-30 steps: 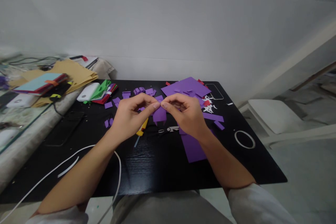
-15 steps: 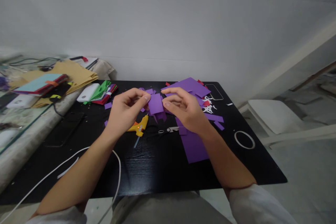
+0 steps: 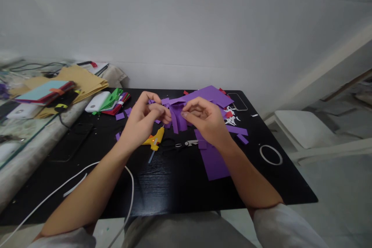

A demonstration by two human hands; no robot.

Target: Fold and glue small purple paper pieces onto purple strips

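Observation:
A small folded purple paper piece [image 3: 179, 119] with strips hanging down is held up above the middle of the table. My right hand [image 3: 205, 118] pinches its right side between thumb and fingers. On the other side, my left hand [image 3: 145, 118] has its fingers loosely apart, their tips beside the paper's left edge; whether they touch it I cannot tell. Below the hands lie a yellow glue gun [image 3: 157, 138] with a lit orange light and a pair of pliers [image 3: 186, 144]. A large purple sheet [image 3: 215, 162] lies partly under my right forearm.
More purple sheets [image 3: 213, 95], red scraps and white shreds [image 3: 231, 119] lie at the back right. A roll of tape [image 3: 271, 155] sits near the right edge. At left are a dark phone [image 3: 71, 143], green paper [image 3: 112, 100] and a white cable [image 3: 132, 186].
The purple piece has turned from showing a flat square face to showing its folded inside and hanging strips. My left fingers have come off its upper left edge and spread.

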